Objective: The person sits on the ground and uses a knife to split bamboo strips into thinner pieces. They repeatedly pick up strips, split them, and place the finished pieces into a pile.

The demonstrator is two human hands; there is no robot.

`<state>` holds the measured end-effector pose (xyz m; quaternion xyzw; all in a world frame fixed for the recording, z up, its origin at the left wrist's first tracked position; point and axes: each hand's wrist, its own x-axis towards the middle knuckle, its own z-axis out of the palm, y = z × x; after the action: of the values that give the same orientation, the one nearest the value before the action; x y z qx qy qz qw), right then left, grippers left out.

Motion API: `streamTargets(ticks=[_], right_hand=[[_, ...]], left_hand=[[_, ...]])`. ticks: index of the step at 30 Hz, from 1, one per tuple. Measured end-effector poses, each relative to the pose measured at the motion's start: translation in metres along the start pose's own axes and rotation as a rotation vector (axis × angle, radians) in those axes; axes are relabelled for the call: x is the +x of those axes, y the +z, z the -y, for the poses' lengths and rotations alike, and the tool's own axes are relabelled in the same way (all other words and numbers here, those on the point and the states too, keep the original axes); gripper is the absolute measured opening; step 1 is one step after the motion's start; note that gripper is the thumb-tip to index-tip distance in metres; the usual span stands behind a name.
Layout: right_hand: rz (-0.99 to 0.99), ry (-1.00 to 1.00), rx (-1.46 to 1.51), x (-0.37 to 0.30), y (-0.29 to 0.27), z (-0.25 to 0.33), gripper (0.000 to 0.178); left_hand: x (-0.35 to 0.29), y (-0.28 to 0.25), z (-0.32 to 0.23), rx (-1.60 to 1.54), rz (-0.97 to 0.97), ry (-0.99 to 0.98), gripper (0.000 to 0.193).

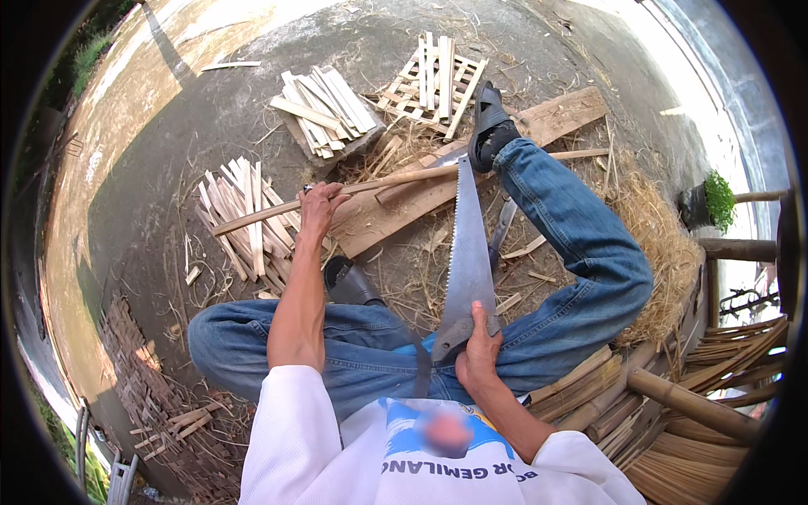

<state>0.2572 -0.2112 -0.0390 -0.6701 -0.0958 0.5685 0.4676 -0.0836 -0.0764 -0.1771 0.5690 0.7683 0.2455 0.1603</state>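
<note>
My right hand point(478, 352) is wrapped round the dark handle of a handsaw point(471, 268). The saw's toothed edge faces left, and its narrow tip touches or lies just over a long wooden strip point(389, 181). Toward the strip's left part, my left hand point(318, 207) grips it with fingers curled over. The strip slants across a wide wooden plank point(370, 224) on the ground. My right shoe point(488, 126) presses down near the far end of the strip, on the plank. Beside the saw lies a dark-handled blade point(502, 225), partly hidden behind it.
Piles of cut wooden strips lie at the left point(252, 202) and on a block point(326, 105) beyond. Farther right sits a slatted wooden lattice point(433, 80). Straw point(656, 244) heaps beside my right leg, near bamboo poles point(690, 404). Wood scraps point(160, 404) lie lower left.
</note>
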Motion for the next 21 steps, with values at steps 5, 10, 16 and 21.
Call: streamTargets(ticks=[5, 10, 16, 21], right_hand=[[0.03, 0.147, 0.128, -0.002, -0.006, -0.007, 0.052], [0.164, 0.495, 0.13, 0.004, -0.025, 0.012, 0.055], [0.62, 0.342, -0.15, -0.035, -0.006, 0.071, 0.041], [0.663, -0.006, -0.477, 0.078, 0.09, -0.006, 0.039]], left_hand=[[0.003, 0.0, 0.007, 0.037, 0.023, -0.008, 0.035], [0.003, 0.0, 0.0, 0.025, 0.046, -0.033, 0.035], [0.001, 0.005, 0.011, 0.027, 0.059, -0.024, 0.036], [-0.003, 0.004, 0.009, 0.033, 0.049, -0.02, 0.039]])
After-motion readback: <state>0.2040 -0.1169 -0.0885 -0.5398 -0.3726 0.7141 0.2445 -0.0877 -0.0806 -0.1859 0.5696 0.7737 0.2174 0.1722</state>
